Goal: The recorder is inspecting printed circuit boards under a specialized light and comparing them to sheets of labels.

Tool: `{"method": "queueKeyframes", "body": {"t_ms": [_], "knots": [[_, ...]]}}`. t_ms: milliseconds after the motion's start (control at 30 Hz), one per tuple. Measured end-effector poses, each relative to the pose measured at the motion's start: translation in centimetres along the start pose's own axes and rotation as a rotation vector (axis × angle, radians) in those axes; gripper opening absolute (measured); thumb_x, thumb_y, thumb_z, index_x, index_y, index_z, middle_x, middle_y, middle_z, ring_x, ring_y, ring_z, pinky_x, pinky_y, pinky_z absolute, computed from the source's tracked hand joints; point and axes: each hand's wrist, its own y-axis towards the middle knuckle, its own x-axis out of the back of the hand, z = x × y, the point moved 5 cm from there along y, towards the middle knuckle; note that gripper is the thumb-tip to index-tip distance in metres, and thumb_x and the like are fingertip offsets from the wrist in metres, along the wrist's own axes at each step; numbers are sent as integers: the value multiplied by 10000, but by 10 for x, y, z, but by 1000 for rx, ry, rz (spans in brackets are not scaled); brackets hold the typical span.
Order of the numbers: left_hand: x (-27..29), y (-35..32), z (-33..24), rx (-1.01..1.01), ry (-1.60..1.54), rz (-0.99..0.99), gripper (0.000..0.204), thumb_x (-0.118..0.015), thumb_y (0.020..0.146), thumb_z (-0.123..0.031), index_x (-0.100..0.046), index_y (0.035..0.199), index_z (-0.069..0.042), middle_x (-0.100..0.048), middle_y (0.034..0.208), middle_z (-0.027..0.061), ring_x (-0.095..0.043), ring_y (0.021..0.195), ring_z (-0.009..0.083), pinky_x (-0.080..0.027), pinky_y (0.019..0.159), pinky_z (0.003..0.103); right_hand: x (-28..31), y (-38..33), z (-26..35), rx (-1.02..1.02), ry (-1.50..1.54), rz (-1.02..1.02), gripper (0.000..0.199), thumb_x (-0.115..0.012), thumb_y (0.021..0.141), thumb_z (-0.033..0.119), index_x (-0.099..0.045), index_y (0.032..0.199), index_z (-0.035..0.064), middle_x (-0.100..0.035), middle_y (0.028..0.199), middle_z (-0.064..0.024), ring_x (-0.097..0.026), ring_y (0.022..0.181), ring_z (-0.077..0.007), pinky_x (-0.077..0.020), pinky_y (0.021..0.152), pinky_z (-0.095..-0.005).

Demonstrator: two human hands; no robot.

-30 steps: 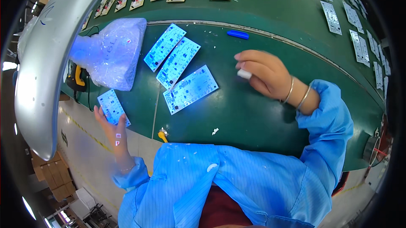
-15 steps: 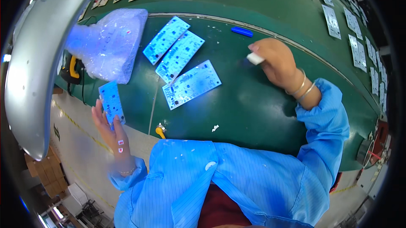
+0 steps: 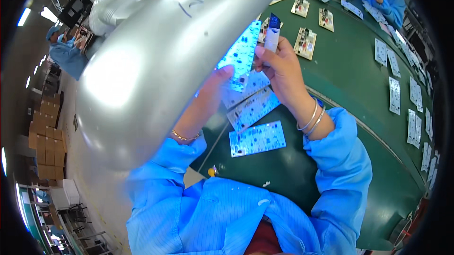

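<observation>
My left hand (image 3: 215, 82), partly hidden behind the silver lamp hood (image 3: 142, 70), is closed on the lower end of a circuit board (image 3: 244, 54) lit bright blue. Beside that board, my right hand (image 3: 285, 68) pinches a short white stick-like piece (image 3: 272, 39) with a dark blue end, pointing up. I cannot tell exactly what kind of thing it is. Under the hands, a circuit board (image 3: 255, 108) overlaps another board (image 3: 253, 87) on the green table. Nearer to me lies a separate circuit board (image 3: 258, 139).
Cream boards with components (image 3: 305, 43) stand in rows on the raised green surface (image 3: 350, 65). More boards (image 3: 394, 95) line the right side. A yellow-ended item (image 3: 212, 171) lies at the near edge. Co-workers appear at far left (image 3: 68, 54) and upper right (image 3: 390, 2).
My left hand has brought its board up and right, under the lamp hood. My right hand has come left with the white piece, beside that board. The view has shifted too.
</observation>
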Motion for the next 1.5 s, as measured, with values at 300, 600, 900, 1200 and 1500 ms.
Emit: {"method": "queueKeyframes", "body": {"t_ms": [300,600,900,1200,1500], "knots": [[-26,19,11,14,-536,258,604,-568,750,-133,-268,1262,-18,-427,1174,140,-473,1048,249,-402,882,371,4,17,12,90,-90,-27,239,-573,771,47,-432,964,43,-514,776,-16,-494,611,-84,-406,515,-212],[-34,15,24,452,-877,366,641,-416,812,-530,-368,1221,-38,-520,1080,143,-542,905,272,-448,772,390,1,12,3,52,-325,25,194,-476,854,146,-468,1018,42,-536,764,6,-494,604,-57,-408,551,-179],[-11,19,7,144,-794,181,548,-428,792,-527,-479,1050,-46,-550,925,153,-536,833,251,-434,726,370,22,-10,-8,37,-337,-11,165,-413,849,86,-547,899,5,-550,752,-7,-500,649,-64,-400,558,-196],[-9,17,7,7,-690,233,595,-361,794,-573,-464,1053,-48,-561,881,140,-541,798,252,-419,749,378,31,-44,-19,389,-1209,180,225,-528,775,156,-490,952,24,-512,924,-103,-500,839,-204,-414,731,-320],[-6,8,14,96,-656,121,655,-317,789,-622,-440,1074,-45,-566,883,149,-559,788,275,-464,694,381,27,-43,-17,415,-1240,77,269,-554,742,145,-473,962,14,-503,907,-105,-488,834,-212,-403,744,-323]]}}
